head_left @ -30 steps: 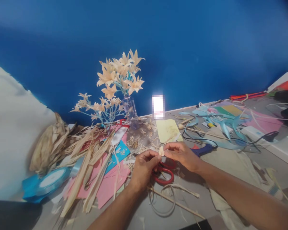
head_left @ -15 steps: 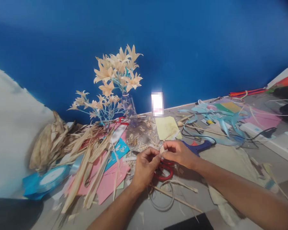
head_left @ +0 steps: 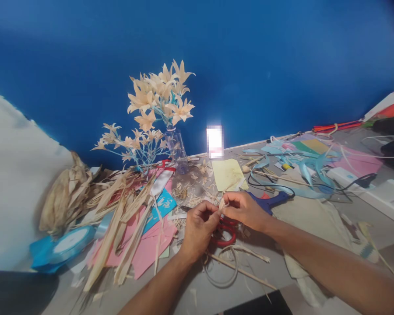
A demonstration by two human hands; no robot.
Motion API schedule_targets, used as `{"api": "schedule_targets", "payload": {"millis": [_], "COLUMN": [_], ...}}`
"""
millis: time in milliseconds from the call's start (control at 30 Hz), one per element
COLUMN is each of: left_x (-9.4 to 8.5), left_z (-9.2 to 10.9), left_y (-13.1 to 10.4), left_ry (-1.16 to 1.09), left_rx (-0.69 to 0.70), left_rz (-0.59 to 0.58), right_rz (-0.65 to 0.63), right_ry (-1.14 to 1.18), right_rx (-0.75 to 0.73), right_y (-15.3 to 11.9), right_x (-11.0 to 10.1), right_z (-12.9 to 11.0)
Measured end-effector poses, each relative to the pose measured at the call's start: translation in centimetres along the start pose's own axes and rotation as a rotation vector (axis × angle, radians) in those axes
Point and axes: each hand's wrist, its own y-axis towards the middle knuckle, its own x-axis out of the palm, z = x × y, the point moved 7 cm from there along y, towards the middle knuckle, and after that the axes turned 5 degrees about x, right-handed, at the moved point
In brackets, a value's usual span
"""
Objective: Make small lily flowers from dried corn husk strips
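Close together above the table's middle, my two hands pinch a small pale piece of dried corn husk [head_left: 222,204]. My left hand [head_left: 198,227] grips its lower end between thumb and fingertips. At its upper right, my right hand [head_left: 246,211] has thumb and forefinger closed on it. The fingers hide most of the piece. Just below the hands lie scissors with red handles [head_left: 228,239], partly covered. Behind my right hand rests a blue glue gun [head_left: 277,201]. A thin stick [head_left: 241,271] and a loop of pale cord [head_left: 221,285] lie nearer to me.
Pale husk flowers stand in a clear bottle [head_left: 177,153] at the back. Long husk strips [head_left: 118,232], pink paper [head_left: 151,249] and a ribbon roll [head_left: 70,243] spread leftward. Yellow paper [head_left: 228,173], blue ribbon [head_left: 305,170] and a white power strip [head_left: 381,197] lie right.
Both hands stay nearly in place. The fingers of my right hand have shifted slightly on the husk piece, and a little more of it shows between them.
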Motion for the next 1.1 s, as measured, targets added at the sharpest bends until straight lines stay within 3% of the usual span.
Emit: {"api": "schedule_targets", "payload": {"millis": [400, 600, 833, 1100], "left_x": [0.1, 0.7, -0.1, 0.0], "left_z": [0.2, 0.7, -0.2, 0.7], "left_y": [-0.1, -0.2, 0.1, 0.0], "left_ry": [0.023, -0.145, -0.233, -0.068], "left_rx": [0.023, -0.052, -0.078, -0.006], "left_rz": [-0.005, -0.115, -0.025, -0.029], "right_rz": [0.057, 0.096, 0.090, 0.060], "right_ry": [-0.057, 0.067, 0.114, 0.122], "right_rx": [-0.096, -0.048, -0.020, 0.010], "right_y": [-0.2, -0.2, -0.1, -0.1], "right_x": [0.0, -0.8, -0.9, -0.5], "right_z": [-0.4, -0.5, -0.7, -0.1]}}
